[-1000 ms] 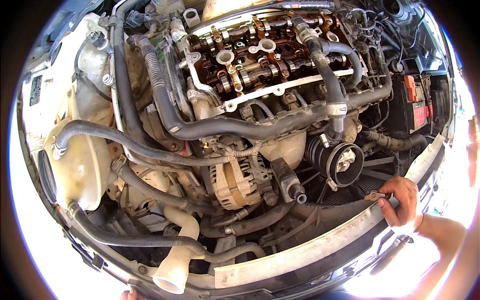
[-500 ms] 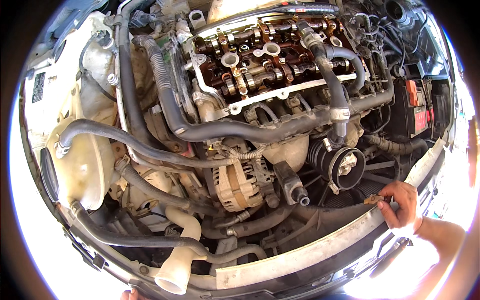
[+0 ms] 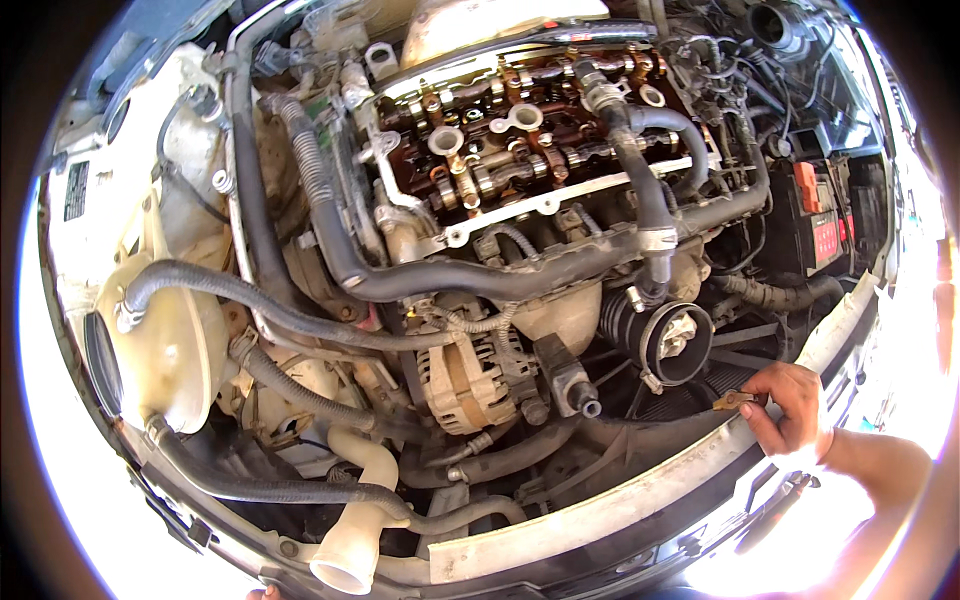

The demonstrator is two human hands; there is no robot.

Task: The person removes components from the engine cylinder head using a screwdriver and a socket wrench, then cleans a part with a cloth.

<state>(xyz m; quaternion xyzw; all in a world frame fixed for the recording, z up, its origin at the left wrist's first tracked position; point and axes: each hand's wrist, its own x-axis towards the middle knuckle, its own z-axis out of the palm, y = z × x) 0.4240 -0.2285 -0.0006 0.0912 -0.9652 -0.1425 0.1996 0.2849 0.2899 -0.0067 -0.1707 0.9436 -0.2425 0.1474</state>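
My right hand (image 3: pixel 787 412) grips a small tan metal piece (image 3: pixel 733 401), perhaps a latch or tab, at the pale front panel (image 3: pixel 600 510) of an open engine bay. A black intake duct (image 3: pixel 675 350) with white crumpled material in its mouth lies just behind it. Only fingertips of my left hand (image 3: pixel 263 592) show at the bottom edge, by a white plastic filler neck (image 3: pixel 357 530); whether they hold anything is hidden.
The engine (image 3: pixel 500 140) has its valve gear uncovered at the top centre, with hoses (image 3: pixel 480 285) across its front. A translucent reservoir (image 3: pixel 175 350) sits at left, an alternator (image 3: pixel 470 375) at centre, a black battery (image 3: pixel 815 230) at right.
The view has shifted slightly, so the engine's top sits a little farther left. My right hand stays on the tan piece; less of my left hand shows.
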